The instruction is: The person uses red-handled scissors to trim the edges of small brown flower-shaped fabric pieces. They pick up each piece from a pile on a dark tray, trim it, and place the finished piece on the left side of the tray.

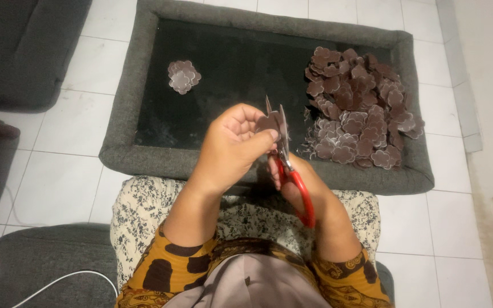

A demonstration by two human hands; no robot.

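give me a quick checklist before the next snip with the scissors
1. Left hand pinches the brown flower piece: ok.
2. Right hand in the red handles of the scissors: ok.
3. Blades open around the piece: ok.
4. Fingertips off the cutting line: cannot tell, they sit close to the blades.
5. Big pile of brown pieces within the tray: ok.
6. Small stack apart from the pile: ok.

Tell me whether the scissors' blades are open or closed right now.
Open. The red-handled scissors in the right hand show two separate blade tips pointing up, with the brown flower-shaped piece, held by the left hand, beside them.
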